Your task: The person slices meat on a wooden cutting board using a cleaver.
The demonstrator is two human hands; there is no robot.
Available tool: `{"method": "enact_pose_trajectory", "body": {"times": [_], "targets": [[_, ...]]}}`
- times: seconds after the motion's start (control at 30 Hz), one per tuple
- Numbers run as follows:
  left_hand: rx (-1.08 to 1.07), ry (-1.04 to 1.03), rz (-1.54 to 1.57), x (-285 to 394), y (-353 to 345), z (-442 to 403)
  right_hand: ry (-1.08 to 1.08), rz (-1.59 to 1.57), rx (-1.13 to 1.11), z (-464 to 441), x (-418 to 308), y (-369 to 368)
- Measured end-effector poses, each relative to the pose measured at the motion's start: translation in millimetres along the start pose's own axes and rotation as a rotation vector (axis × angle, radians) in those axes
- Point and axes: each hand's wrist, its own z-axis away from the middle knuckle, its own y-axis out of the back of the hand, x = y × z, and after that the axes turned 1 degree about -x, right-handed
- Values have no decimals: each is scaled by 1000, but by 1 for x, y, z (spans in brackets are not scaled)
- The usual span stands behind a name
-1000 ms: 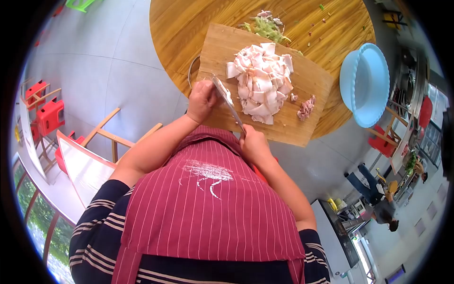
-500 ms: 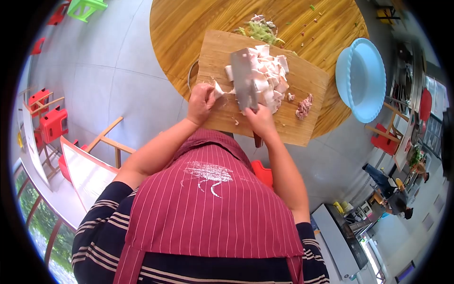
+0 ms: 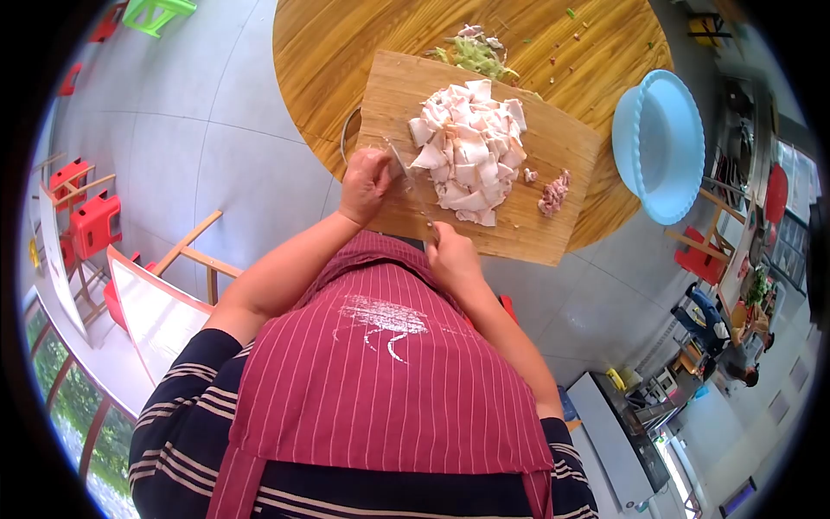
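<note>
At one o'clock in the head view, a pile of sliced meat (image 3: 471, 151) lies on a cutting board (image 3: 389, 86). From the pile, the right hand (image 3: 454, 255) is at six, closed around a knife (image 3: 400, 166); the left hand (image 3: 366, 183), between eight and nine, curls beside the blade, whether pinching anything one cannot tell. A basin (image 3: 670, 147) stands at three.

A mound of pale slices (image 3: 471, 156) blocks the middle of a cutting board (image 3: 532, 240) as a knife (image 3: 400, 165) bars the way between left hand (image 3: 366, 183) and right hand (image 3: 454, 257). Bare board opens at right, around reddish scraps (image 3: 554, 194); a strip of surface (image 3: 598, 195) separates it from a blue basin (image 3: 671, 151), while green trimmings (image 3: 478, 58) crowd the far edge.
</note>
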Motion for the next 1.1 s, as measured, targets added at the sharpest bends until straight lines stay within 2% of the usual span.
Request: {"method": "enact_pose_trajectory", "body": {"times": [0.03,0.1,0.17,0.3,0.37,0.43,0.5,0.57,0.67,0.77,0.9,1.1], "targets": [[3,6,-16,2,1,2,-59,74,-85,-3,-2,-5],[-17,26,-35,3,2,4,-120,63,-109,-26,-8,-13],[-29,26,-58,1,1,3,19,32,-29,-50,-15,-15],[-14,-15,-24,-6,0,3,183,-35,-19,-75,-3,4],[22,-37,-17,-4,0,4,-28,-232,72,-59,-7,19],[26,7,18,1,-1,3,-19,-206,49,-39,-6,20],[26,-4,-5,-1,-3,4,182,-63,109,-22,-3,12],[29,-23,-38,-2,-2,2,164,11,92,-3,-14,15],[-46,45,-3,1,0,0,-13,116,-149,17,-34,31],[2,-2,-4,1,-2,-2,-69,123,-170,22,-36,33],[-39,35,-24,5,1,-4,-66,101,-204,-2,-43,26],[-49,73,-72,4,0,1,71,94,-101,-41,-45,5]]}}
